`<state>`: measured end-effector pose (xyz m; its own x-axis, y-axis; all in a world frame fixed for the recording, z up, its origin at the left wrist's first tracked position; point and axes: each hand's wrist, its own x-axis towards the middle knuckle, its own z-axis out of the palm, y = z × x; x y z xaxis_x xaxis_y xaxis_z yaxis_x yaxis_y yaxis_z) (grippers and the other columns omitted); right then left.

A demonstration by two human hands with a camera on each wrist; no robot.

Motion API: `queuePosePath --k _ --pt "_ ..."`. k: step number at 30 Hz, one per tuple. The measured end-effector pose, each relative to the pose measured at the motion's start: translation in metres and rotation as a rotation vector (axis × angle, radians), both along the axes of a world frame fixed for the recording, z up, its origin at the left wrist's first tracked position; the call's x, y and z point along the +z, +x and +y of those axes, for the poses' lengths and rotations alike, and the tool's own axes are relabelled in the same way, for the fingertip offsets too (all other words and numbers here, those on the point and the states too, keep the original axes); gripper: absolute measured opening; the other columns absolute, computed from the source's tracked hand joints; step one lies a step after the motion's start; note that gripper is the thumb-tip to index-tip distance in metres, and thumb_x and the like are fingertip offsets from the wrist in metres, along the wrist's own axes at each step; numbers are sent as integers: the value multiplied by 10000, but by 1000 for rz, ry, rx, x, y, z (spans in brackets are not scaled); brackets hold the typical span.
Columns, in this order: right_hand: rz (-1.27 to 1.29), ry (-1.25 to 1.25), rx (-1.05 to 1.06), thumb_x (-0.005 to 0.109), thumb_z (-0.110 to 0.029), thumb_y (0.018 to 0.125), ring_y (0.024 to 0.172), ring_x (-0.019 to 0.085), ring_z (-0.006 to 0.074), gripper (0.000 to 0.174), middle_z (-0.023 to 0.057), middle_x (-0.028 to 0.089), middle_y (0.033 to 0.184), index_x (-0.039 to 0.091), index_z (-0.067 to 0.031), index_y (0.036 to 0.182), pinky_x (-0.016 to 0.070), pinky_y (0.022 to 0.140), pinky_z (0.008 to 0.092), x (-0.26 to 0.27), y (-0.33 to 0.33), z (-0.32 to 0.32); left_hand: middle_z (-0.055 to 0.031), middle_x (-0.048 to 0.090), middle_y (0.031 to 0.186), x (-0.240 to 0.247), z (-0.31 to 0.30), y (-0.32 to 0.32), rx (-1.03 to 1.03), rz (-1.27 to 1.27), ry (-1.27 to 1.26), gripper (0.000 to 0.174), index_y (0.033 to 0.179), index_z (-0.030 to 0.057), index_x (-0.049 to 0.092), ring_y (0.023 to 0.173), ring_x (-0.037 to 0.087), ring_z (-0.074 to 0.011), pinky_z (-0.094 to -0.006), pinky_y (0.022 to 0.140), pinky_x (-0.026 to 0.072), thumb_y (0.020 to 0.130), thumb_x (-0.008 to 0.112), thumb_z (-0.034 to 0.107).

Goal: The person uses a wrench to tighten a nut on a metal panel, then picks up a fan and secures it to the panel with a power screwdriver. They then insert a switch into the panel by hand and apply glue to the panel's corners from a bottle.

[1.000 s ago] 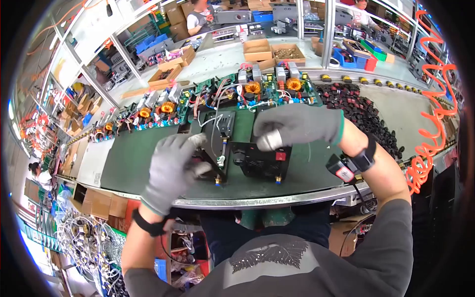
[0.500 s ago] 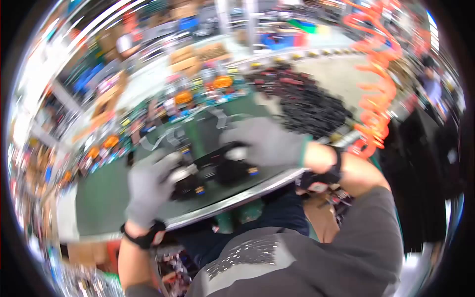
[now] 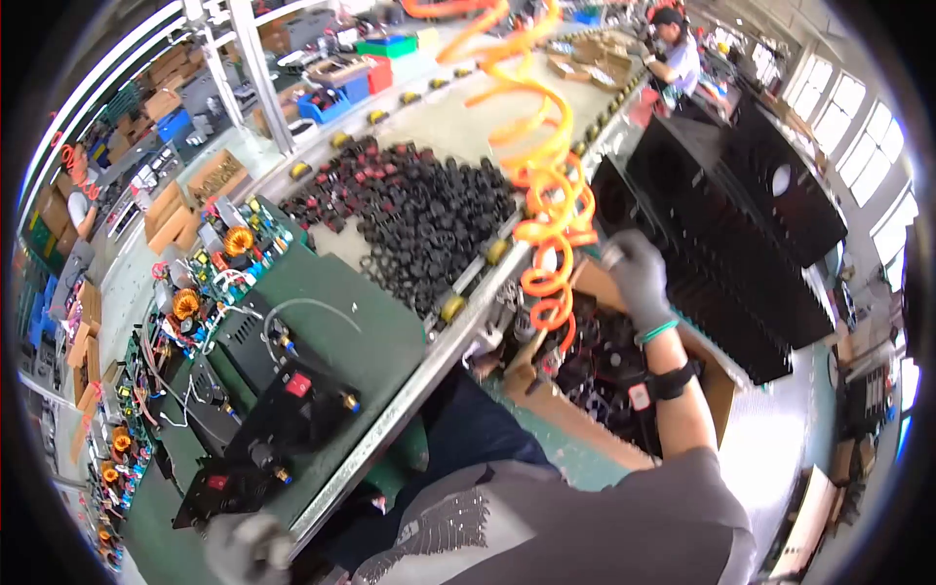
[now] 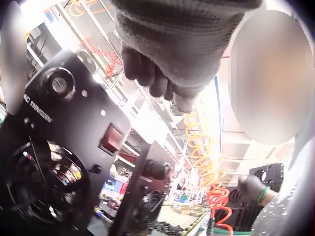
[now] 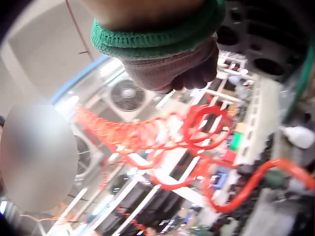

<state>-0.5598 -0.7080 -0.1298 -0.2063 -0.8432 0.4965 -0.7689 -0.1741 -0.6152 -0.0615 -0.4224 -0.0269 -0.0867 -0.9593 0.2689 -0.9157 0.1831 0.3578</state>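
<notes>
In the head view, my gloved left hand (image 3: pixel 247 549) is low at the bench's near edge, just below a black end panel (image 3: pixel 200 499). Its fingers are loosely curled with nothing visible in them. Beside that panel stands another black panel (image 3: pixel 322 414) with a red rocker switch (image 3: pixel 298 384). The left wrist view has a panel (image 4: pixel 74 118) close up, with a round fan opening and printed voltage marking. My gloved right hand (image 3: pixel 639 278) is stretched out over a cardboard box (image 3: pixel 575 429) of dark parts, near tall black cases (image 3: pixel 707 224); its fingers are relaxed.
An orange coiled air hose (image 3: pixel 546 195) hangs between bench and cases. Many small black parts (image 3: pixel 429 214) are piled behind the green mat (image 3: pixel 336 292). Green circuit boards (image 3: pixel 234 258) with copper coils line the bench's far side. A person (image 3: pixel 673 58) stands farther back.
The head view has swung right. My right hand has left the black panel and moved out over the box. My left hand has drawn back from the panels toward the bench edge.
</notes>
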Motion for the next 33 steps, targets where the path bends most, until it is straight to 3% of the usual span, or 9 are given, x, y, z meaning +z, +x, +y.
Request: queuePosePath --k 3,5,6,16,18,20,24,28,33 --pt "83 193 113 758 -299 798 956 675 345 413 161 701 984 635 -73 1122 520 836 412 -93 -11 -47 -220 643 1020 -46 -21 -7 -39 38 299 366 1263 140 603 894 637 -349 -436 777 518 932 655 288" --pt "-100 244 209 741 -303 817 982 675 335 481 161 694 1037 586 -66 1206 522 843 416 -170 -22 -89 -94 670 857 -72 -27 -15 19 -25 269 254 923 95 701 749 635 -278 -395 694 487 782 763 296" --pt "-304 272 207 716 -276 848 965 680 322 473 149 694 1054 562 -53 1235 528 828 409 -204 -28 -112 -94 670 857 -78 -26 -16 53 -27 254 254 923 95 701 749 635 -278 -395 694 487 782 763 296" --pt "-641 347 306 663 -227 899 911 672 242 360 99 678 1022 575 -11 1174 531 776 371 -213 -57 -118 -101 690 837 -108 -6 -1 349 283 173 206 894 87 723 755 640 -307 -396 671 483 742 786 210" --pt "-603 87 116 629 -169 920 846 622 153 253 48 641 959 574 -12 1110 509 717 315 -85 -4 -52 -108 691 836 -119 -3 8 339 312 158 194 894 73 723 750 644 -301 -389 669 485 746 784 183" --pt "-784 183 188 649 -203 908 785 590 125 252 41 626 917 562 -35 1073 483 693 288 -12 -4 2 -108 678 803 -133 1 14 338 447 110 174 918 82 721 742 662 -282 -360 677 513 765 779 141" --pt "-571 52 504 775 -437 805 721 567 133 524 54 613 867 551 -28 1045 461 683 280 83 36 66 -121 676 786 -141 -2 16 326 414 32 163 886 65 724 727 655 -302 -383 646 492 749 784 128" --pt "-330 71 781 863 -529 664 720 575 141 583 50 620 812 634 -14 815 441 645 287 115 113 72 -120 675 803 -141 1 19 330 360 10 183 902 72 727 720 645 -306 -391 635 487 754 790 160" --pt "-164 160 1144 821 -508 696 856 573 235 586 103 602 971 622 -38 984 453 755 357 126 229 26 -83 673 788 -158 18 26 373 387 -142 223 910 100 730 694 611 -283 -373 637 488 764 790 257"
